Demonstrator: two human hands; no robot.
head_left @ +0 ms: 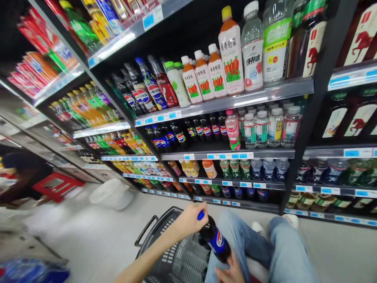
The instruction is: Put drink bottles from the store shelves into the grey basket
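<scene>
My left hand (191,221) is closed around the neck of a dark Pepsi bottle (216,240) with a blue cap, just under the cap. The bottle tilts over a dark grey shopping basket (176,259) on the floor. My right hand (230,272) sits at the bottom edge of the view, cupped against the bottle's base, its fingers partly cut off. My knees in blue jeans (265,247) are bent to the right of the basket.
Black shelves (224,103) of drinks rise in front: Pepsi bottles (176,137), orange carrot-juice bottles (216,72), clear water bottles (266,127). A white bucket (110,193) and a red crate (57,185) stand on the pale floor to the left.
</scene>
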